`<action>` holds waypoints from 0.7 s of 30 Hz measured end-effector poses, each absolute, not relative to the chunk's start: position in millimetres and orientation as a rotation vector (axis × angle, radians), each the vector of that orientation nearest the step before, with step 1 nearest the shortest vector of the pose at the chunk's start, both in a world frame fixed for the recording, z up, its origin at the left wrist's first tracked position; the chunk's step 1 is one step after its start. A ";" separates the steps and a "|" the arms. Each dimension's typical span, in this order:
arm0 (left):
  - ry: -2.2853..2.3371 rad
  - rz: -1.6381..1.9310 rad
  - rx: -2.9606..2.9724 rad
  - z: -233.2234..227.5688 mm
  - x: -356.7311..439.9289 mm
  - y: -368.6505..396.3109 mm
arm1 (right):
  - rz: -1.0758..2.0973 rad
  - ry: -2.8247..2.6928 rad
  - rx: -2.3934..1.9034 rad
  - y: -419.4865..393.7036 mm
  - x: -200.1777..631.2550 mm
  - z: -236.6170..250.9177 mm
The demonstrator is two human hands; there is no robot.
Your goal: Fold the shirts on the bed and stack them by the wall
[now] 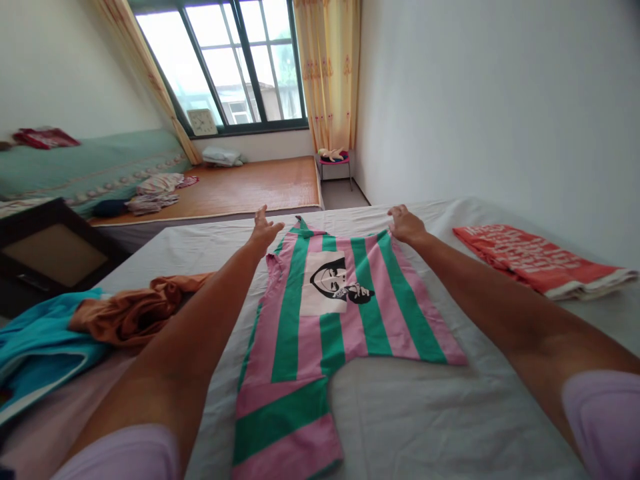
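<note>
- The striped garment (330, 327), banded in pink and green, lies spread on the pale sheet (400, 413) of the near bed; take it as the centre of the dial.
- Its printed panel (320, 300), white with a black picture whose edge runs onto the stripes, sits close to that centre.
- One sleeve (287, 427) points toward seven o'clock, its stripes running across those of the body.
- The left hand (265, 231) is between ten and eleven o'clock, fingers spread well apart, grasping nothing, just beside the garment's far corner.
- The right hand (409, 225) is at two o'clock, fingers loosely bent, right by the opposite far corner; whether it pinches the cloth I cannot tell.
- Both arms reach forward from lavender cuffs (130, 457), one on either side of the garment.
- At three o'clock lies an orange-red cloth (540, 260) with white markings.
- At nine o'clock is a crumpled brown garment (155, 303), with a turquoise garment (45, 333) against it, farther out.
- Beyond those stands a dark cabinet (50, 250), also near nine.
- Toward eleven are a second bed (260, 183) with a brown mat and, above it, the window (225, 63).
- At twelve a small stool (334, 162) stands below a yellow curtain (327, 67).
</note>
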State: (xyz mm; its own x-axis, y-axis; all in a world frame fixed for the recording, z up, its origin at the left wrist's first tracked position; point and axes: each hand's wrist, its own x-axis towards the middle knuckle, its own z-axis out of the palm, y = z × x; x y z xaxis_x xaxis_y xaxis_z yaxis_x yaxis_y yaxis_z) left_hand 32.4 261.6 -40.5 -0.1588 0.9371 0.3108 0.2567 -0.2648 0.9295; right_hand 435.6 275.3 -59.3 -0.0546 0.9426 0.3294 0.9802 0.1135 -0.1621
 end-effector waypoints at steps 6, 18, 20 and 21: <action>1.430 0.955 1.885 -46.7 10.2 187.1 | 0.102 -2.393 -1.489 215.2 436.1 -61.9; 0.657 0.053 2.488 -19.8 -5.5 2.7 | 0.823 -2.861 -0.999 43.1 469.5 -36.6; 0.678 0.076 2.504 -22.9 -1.9 -2.1 | 0.674 -2.837 -0.996 34.8 465.9 -42.8; 0.676 0.086 2.500 -23.6 -1.0 -2.8 | 0.610 -2.824 -1.014 32.4 464.2 -45.2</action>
State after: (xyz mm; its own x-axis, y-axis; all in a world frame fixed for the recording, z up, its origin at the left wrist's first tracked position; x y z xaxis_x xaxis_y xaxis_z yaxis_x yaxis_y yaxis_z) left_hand -1.0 -2.8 -23.6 0.8717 0.4839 -0.0772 0.4491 -0.7259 0.5209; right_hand 464.2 32.4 -45.2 -0.7779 0.6256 -0.0583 0.5940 0.7020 -0.3929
